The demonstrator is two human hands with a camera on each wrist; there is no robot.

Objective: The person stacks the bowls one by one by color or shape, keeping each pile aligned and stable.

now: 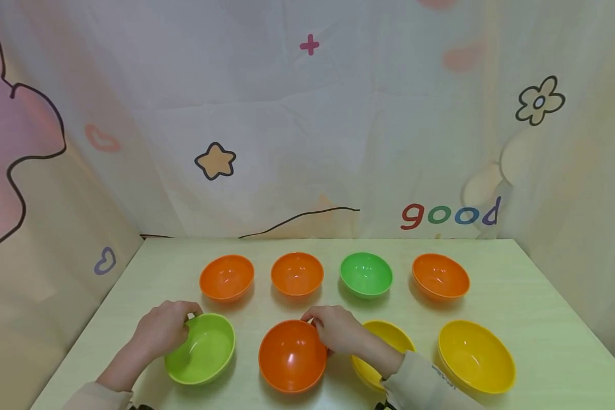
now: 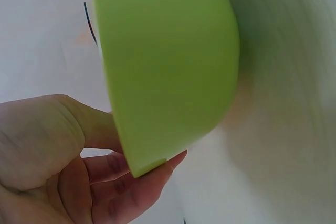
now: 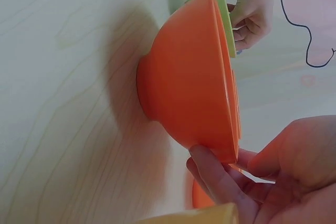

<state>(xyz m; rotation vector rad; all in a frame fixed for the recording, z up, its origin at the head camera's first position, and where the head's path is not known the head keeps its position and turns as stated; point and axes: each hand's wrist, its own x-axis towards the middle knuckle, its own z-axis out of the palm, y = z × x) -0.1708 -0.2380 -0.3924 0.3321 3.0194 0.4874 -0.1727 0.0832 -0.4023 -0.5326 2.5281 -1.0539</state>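
— While pinching the lime bowl (image 1: 207, 350) by its rim with the left hand (image 1: 161, 327), gripping the orange bowl (image 1: 289, 359) with the right hand (image 1: 335, 330) too! Both at the near side of the pale table (image 1: 113, 330), side by side, well short of touching.

— And the fingers?

— On the left, pinching the rim, with thumb to the inside and fingertips against the outer wall. On the right, pinching as well, at the bowl's right side, with fingertips pressed to the outside. Cannot tell whether lifted or resting, in either case.

— Room to move?

— Open between the two, down a strip of tabletop. More to the left, out to the table's slanting edge. Tighter on the right: close to the half-covered yellow bowl (image 1: 389, 331), under the right forearm (image 1: 379, 350). Wider again past the full yellow bowl (image 1: 476, 356). Bounded at the back by the printed curtain (image 1: 307, 142).

— And inside the bowls?

— Just shiny walls and bottoms in both held ones! Same along the back, spaced apart: left orange bowl (image 1: 227, 278), middle orange bowl (image 1: 297, 275), green bowl (image 1: 366, 275), right orange bowl (image 1: 441, 277). Same in the full yellow bowl. Under the forearm, cannot tell fully.
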